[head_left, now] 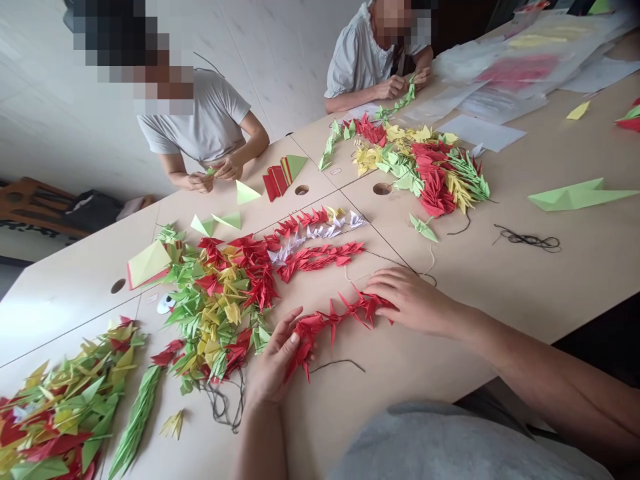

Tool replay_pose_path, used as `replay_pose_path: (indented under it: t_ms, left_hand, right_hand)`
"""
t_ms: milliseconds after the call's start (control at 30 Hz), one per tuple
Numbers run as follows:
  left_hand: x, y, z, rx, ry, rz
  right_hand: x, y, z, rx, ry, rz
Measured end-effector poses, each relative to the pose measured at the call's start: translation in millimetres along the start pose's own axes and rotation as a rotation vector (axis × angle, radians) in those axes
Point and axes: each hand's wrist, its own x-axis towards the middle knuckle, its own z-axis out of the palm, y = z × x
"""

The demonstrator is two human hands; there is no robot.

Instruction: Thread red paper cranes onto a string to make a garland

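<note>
Two-handedly holding red strand (333,320) slantwise by surface's (500,280) near edge: pinching left end in left hand (275,363), pressing right end under open right hand (410,300).

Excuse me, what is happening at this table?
The camera wearer's left hand holds one end of a strand of red paper cranes on the table; the right hand presses the other end. Heaps of red, yellow and green cranes lie beside it. Across the table, one person and another person each handle green paper.
</note>
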Motion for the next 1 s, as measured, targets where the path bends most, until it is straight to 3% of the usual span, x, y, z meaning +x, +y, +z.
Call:
replay_pose_path:
  t_ms: [433,767,1000]
  left_hand:
    - [0.2,3.1,5.3,-0.028,0.024,-0.018]
    - [1.4,0.2,2.0,-0.040,-0.020,0.000]
    - [0.2,0.7,3.3,-0.050,-0.019,-0.003]
  right_hand:
    - [-6.2,7.3,-14.7,0.006,-0.086,0.088]
    - [5.5,-7.0,-9.1,-0.003,0.071,-0.101]
    - [12.4,-7.8,1.5,-0.052,0.091,-0.107]
